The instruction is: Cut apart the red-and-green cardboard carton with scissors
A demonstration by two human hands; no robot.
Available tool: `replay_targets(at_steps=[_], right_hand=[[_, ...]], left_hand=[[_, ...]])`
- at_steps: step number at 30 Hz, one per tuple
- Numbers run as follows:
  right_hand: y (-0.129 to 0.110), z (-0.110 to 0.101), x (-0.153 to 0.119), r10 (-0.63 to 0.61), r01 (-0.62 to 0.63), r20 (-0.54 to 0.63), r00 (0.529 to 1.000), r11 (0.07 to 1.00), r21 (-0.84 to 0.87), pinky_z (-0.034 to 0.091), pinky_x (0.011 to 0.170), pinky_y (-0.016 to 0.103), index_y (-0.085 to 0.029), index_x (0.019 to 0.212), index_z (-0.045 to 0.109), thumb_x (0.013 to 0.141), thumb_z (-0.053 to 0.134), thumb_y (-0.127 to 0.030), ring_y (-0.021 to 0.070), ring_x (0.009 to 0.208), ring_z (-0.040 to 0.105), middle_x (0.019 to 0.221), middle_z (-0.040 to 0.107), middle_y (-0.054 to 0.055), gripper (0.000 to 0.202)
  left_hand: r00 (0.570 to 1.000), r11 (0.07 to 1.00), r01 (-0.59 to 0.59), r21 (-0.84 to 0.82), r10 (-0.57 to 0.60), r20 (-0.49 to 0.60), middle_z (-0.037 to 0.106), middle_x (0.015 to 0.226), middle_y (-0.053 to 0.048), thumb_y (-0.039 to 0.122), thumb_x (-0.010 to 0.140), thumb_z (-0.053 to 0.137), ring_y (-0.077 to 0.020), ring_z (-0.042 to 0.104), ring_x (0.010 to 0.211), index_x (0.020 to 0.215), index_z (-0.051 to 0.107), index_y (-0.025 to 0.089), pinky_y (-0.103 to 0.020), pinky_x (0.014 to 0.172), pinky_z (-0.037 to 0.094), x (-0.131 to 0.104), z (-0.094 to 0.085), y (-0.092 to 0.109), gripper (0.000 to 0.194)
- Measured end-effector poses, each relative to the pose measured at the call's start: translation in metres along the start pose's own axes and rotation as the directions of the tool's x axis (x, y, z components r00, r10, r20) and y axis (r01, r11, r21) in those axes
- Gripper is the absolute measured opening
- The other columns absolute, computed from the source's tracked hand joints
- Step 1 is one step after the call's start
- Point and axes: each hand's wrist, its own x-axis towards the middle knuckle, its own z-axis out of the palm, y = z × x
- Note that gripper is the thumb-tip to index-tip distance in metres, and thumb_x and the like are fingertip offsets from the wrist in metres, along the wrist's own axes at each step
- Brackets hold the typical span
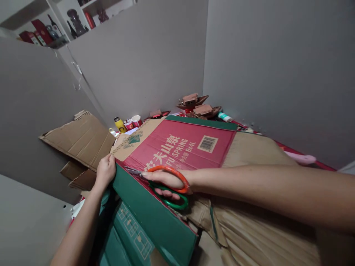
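While the left hand (106, 170) grips the carton (177, 147), the right hand (166, 181) holds scissors (140, 173) at its edge

The left fingers are clamped on the near-left corner of the carton, where the red panel meets a green flap (149, 210). The right fingers are closed around the scissors, the thumb through the orange handle (168, 168) and other fingers through the green handle (181, 205). The blades point towards the left hand and lie at the fold between red panel and green flap; how far they are spread, I cannot tell.

The carton lies across the middle of the view, its printed side and barcode facing up. Creased tan cardboard (263, 236) spreads beside it on the right, under the right forearm, and folded brown cardboard (83, 136) stands tilted on the left. Beyond the carton are a yellow bottle (120, 125), paper cups (136, 120), model boats (203, 111) and a white-and-teal tube (224, 117). Near the right wall lies a pink object (302, 158), partly hidden.
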Motion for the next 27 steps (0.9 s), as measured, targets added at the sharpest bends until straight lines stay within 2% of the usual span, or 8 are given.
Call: replay_targets(at_steps=[2,4,8,10,14,18,22,27], right_hand=[[0.006,0.002,-0.001,-0.05,0.049,-0.053,0.997,0.999,-0.015,0.025,0.026,0.013,-0.017,0.067,0.043,0.098,0.035,-0.057,0.0036,0.027,0.027,0.044,0.037,-0.008,0.051],[0.007,0.002,-0.003,-0.044,0.042,-0.076,0.996,0.999,-0.028,0.024,0.026,0.012,-0.016,0.069,0.044,0.097,0.035,-0.059,0.0029,0.028,0.028,0.045,0.038,-0.008,0.052],[-0.004,-0.003,-0.004,0.185,-0.185,0.016,0.983,0.983,0.015,0.024,0.028,0.013,-0.013,0.062,0.049,0.094,0.022,-0.07,0.0036,0.029,0.029,0.043,0.035,-0.006,0.071],[-0.009,-0.006,-0.001,0.227,-0.23,0.078,0.971,0.973,0.022,0.027,0.029,0.014,-0.012,0.06,0.051,0.093,0.016,-0.072,0.0043,0.03,0.031,0.042,0.036,-0.004,0.077],[-0.009,-0.011,0.005,0.211,-0.217,0.14,0.967,0.976,0.029,0.032,0.031,0.017,-0.011,0.061,0.055,0.093,0.011,-0.072,0.007,0.031,0.036,0.043,0.039,-0.002,0.082],[-0.003,-0.015,0.003,0.178,-0.189,0.161,0.971,0.98,0.057,0.043,0.036,0.022,-0.009,0.067,0.057,0.092,0.01,-0.072,0.0074,0.033,0.037,0.046,0.04,-0.003,0.082],[-0.004,-0.017,-0.01,0.18,-0.198,0.209,0.961,0.978,0.069,0.051,0.043,0.026,-0.008,0.075,0.057,0.094,0.008,-0.069,0.0091,0.037,0.041,0.048,0.042,-0.002,0.08],[-0.011,-0.016,-0.017,0.217,-0.235,0.219,0.951,0.97,0.06,0.055,0.047,0.033,-0.01,0.078,0.056,0.093,0.003,-0.07,0.0126,0.041,0.045,0.046,0.04,-0.002,0.081]], left_hand=[[0.999,1.0,0.007,-0.019,-0.006,0.045,0.046,0.055,0.001,0.032,0.082,0.039,-0.0162,0.043,0.057,0.057,0.046,0.021,-0.026,0.057,0.03,-0.001,-0.002,0.001,0.028],[0.997,0.999,0.016,-0.05,-0.012,0.081,0.047,0.055,0.001,0.034,0.082,0.04,-0.0157,0.044,0.057,0.056,0.047,0.02,-0.025,0.056,0.032,-0.003,-0.004,0.001,0.03],[0.995,0.992,0.039,-0.118,-0.028,0.093,0.051,0.058,0.002,0.04,0.083,0.039,-0.0152,0.047,0.059,0.061,0.052,0.018,-0.023,0.057,0.036,-0.007,-0.006,-0.003,0.033],[0.996,0.987,0.041,-0.152,-0.028,0.082,0.052,0.061,0.002,0.042,0.084,0.039,-0.0153,0.049,0.062,0.065,0.054,0.018,-0.023,0.058,0.038,-0.007,-0.006,-0.005,0.034],[0.997,0.975,0.047,-0.215,-0.032,0.072,0.053,0.063,0.002,0.042,0.083,0.042,-0.0152,0.05,0.064,0.065,0.055,0.018,-0.022,0.059,0.038,-0.007,-0.004,-0.005,0.033],[0.993,0.958,0.092,-0.272,-0.069,0.092,0.05,0.058,0.003,0.041,0.08,0.046,-0.0137,0.047,0.061,0.061,0.052,0.018,-0.021,0.056,0.037,-0.01,-0.006,-0.002,0.031],[0.976,0.916,0.19,-0.353,-0.138,0.168,0.056,0.059,0.003,0.047,0.076,0.051,-0.014,0.051,0.056,0.07,0.058,0.017,-0.022,0.053,0.039,-0.014,-0.013,-0.003,0.031],[0.952,0.854,0.28,-0.438,-0.187,0.243,0.06,0.059,0.002,0.049,0.073,0.057,-0.0145,0.054,0.052,0.077,0.059,0.017,-0.023,0.05,0.042,-0.016,-0.019,-0.005,0.032]])
